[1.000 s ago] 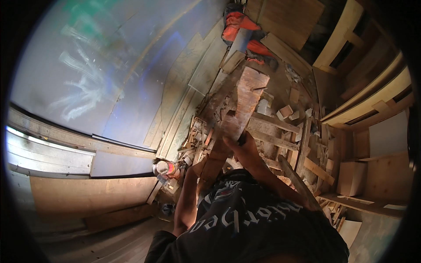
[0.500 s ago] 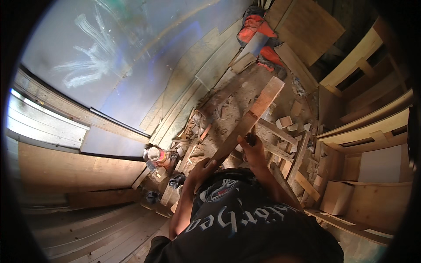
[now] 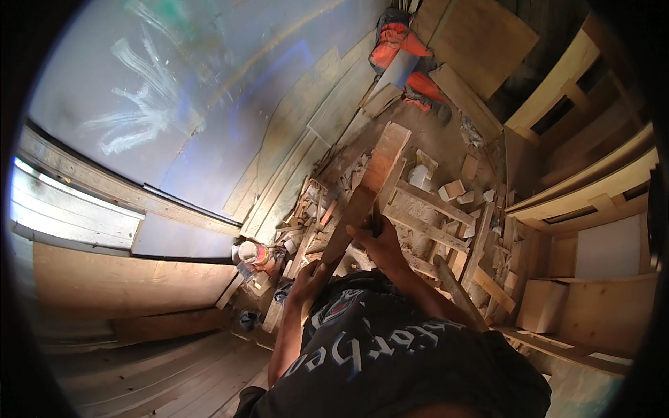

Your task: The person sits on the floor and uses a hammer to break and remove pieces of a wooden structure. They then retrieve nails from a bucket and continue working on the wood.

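A long wooden beam point(image 3: 357, 209) slants from in front of my body toward the far side, its pale, sunlit end raised highest. My left hand point(image 3: 305, 282) is closed round its near end. Further up, my right hand point(image 3: 376, 242) is closed at the beam's right side, with the thumb against the wood. A dark, narrow thing point(image 3: 377, 217) rises from this right fist beside the beam; its kind is hidden. Below the beam stands a low wooden frame point(image 3: 435, 233) of slats.
Wood scraps and offcuts point(image 3: 453, 189) litter the dusty floor. At left stand a tub point(image 3: 249, 252) and small containers. A large grey painted panel point(image 3: 209, 90) leans at the far left; wooden cabinet frames point(image 3: 582, 188) line the right. An orange-and-black bundle point(image 3: 394, 45) lies at the back.
The beam has swung to the left and stands steeper in view. Both hands have shifted left with it, keeping hold. The dark thing in my right hand shows more now.
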### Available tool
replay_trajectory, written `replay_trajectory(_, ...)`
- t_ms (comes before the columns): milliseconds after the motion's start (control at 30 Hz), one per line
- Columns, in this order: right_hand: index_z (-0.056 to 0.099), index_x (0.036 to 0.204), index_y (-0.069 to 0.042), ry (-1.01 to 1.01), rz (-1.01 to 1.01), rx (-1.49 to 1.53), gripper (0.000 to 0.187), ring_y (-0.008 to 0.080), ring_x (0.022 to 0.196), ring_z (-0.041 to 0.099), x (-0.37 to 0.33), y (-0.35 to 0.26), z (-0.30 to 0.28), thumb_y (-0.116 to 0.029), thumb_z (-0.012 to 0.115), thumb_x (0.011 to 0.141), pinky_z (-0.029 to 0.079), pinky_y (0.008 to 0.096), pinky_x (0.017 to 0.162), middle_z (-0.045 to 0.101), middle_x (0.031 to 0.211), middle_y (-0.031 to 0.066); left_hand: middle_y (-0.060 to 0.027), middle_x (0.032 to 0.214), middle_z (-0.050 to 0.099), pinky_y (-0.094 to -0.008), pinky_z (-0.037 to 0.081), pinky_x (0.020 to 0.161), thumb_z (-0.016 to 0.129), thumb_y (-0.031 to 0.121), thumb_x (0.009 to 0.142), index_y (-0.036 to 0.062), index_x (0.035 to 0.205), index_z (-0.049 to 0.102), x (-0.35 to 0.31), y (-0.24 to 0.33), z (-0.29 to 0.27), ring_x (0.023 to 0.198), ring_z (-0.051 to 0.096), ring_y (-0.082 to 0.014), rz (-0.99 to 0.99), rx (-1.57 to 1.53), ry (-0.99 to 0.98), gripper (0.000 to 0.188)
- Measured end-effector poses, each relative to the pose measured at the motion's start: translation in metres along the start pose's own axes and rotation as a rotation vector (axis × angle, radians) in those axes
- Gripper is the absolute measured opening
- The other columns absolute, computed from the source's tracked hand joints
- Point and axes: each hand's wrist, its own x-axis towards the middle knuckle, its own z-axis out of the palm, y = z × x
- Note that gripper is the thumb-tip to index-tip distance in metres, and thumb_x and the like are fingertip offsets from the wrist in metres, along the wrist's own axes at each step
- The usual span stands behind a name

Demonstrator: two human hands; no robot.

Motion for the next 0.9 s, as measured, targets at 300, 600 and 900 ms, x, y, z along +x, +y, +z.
replay_trajectory(300,0.058,0.105,-0.005,-0.006,0.384,-0.02,0.044,0.0043,0.041,0.036,0.0,0.028,-0.015,-0.047,0.064,0.096,0.03,0.0224,0.036,0.05,0.063,-0.0035,-0.0164,0.091,0.07,-0.0381,0.05,0.077,0.063,0.063,0.083,-0.0056,0.106,0.067,0.013,-0.028,-0.006,0.085,0.065,-0.0209,-0.069,0.008,0.173,0.072)
replay_trajectory(600,0.054,0.106,-0.002,0.061,0.657,-0.056,0.042,0.0122,0.049,0.048,-0.026,0.104,-0.058,-0.044,0.048,0.104,0.042,0.0309,0.045,0.044,0.062,0.0002,-0.0211,0.106,0.07,-0.0397,0.05,0.088,0.075,0.059,0.073,-0.0035,0.114,0.066,-0.008,-0.082,0.003,0.101,0.066,-0.0281,-0.238,-0.216,0.285,0.075)
replay_trajectory(900,0.058,0.113,0.003,-0.003,0.691,-0.457,0.051,0.0118,0.051,0.052,0.0,0.182,-0.108,-0.045,0.045,0.105,0.04,0.026,0.044,0.057,0.079,0.0054,-0.02,0.102,0.07,-0.0389,0.05,0.085,0.073,0.059,0.077,-0.0013,0.112,0.069,-0.036,-0.134,0.042,0.096,0.067,-0.0268,-0.497,-0.14,0.36,0.07)
